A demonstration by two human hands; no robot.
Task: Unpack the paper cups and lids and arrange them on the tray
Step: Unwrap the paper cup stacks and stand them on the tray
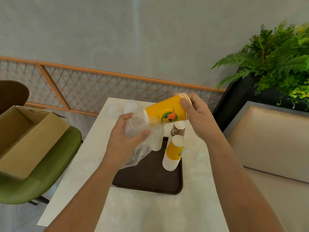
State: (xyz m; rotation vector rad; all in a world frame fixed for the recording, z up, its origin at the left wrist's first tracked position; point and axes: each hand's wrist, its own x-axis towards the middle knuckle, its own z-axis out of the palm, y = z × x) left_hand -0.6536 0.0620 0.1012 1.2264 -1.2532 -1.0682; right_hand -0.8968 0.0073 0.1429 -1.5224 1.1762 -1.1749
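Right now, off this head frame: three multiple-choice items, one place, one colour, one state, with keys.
1. The cardboard box sits: A on the tray; B on the green chair; C on the bench.
2. The cup stack in the right hand is: A blue; B white; C yellow.
3. The left hand: A grips the plastic wrap; B lies flat on the table; C holds a lid.
Key: 1 B, it rests on the chair seat; 2 C, yellow sides; 3 A, the hand curls round the wrap.

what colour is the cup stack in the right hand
Orange-yellow with a cartoon print: the cup stack in the right hand, head view.
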